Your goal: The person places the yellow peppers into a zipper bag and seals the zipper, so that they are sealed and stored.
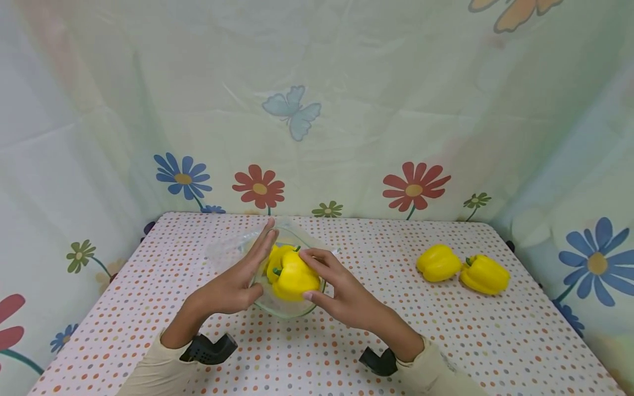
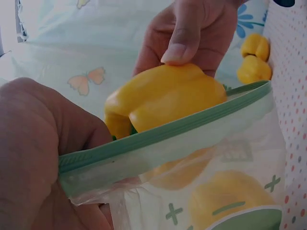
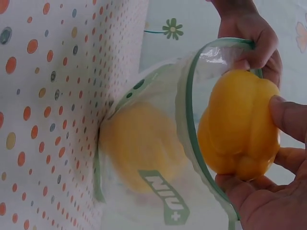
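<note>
A clear zip-top bag (image 1: 282,311) with a green rim stands on the table, its mouth spread wide. At the left side of that mouth, my left hand (image 1: 231,287) grips the rim, thumb inside in the right wrist view. My right hand (image 1: 342,286) holds a yellow bell pepper (image 1: 295,279) between thumb and fingers, right at the bag's opening. In the left wrist view this pepper's lower part dips behind the green zip strip (image 2: 168,129). Through the bag wall shows another yellow bell pepper (image 3: 144,146), low inside.
Two more yellow bell peppers, one on the left (image 1: 438,263) and one on the right (image 1: 485,274), lie side by side on the right of the table. A dotted cloth (image 1: 386,242) covers the table. A flowered curtain (image 1: 356,148) hangs behind and at both sides.
</note>
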`<move>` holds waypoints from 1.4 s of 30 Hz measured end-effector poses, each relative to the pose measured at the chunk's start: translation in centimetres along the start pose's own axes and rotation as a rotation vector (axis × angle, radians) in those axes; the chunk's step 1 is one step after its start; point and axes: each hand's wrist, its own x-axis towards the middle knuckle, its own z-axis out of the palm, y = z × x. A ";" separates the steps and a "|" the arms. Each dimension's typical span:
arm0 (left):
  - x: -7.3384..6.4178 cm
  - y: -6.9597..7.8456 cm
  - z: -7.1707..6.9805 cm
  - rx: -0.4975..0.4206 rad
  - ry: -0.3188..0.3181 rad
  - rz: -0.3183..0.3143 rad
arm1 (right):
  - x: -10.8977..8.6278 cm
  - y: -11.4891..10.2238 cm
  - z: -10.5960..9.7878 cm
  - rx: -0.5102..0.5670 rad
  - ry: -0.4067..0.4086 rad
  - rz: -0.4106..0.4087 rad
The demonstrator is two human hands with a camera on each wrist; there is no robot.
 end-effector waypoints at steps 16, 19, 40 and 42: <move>-0.1 0.3 0.1 -0.023 -0.019 0.009 | 1.0 0.4 1.5 -0.056 -0.040 0.075; -0.1 0.4 0.2 -0.031 -0.017 0.006 | 1.2 0.6 1.9 -0.061 -0.042 0.103; 0.0 0.9 0.3 -0.024 -0.020 0.024 | 3.5 1.2 3.0 -0.066 -0.012 0.210; 0.0 0.9 0.2 -0.021 -0.017 0.018 | 3.5 1.3 3.0 -0.056 -0.015 0.233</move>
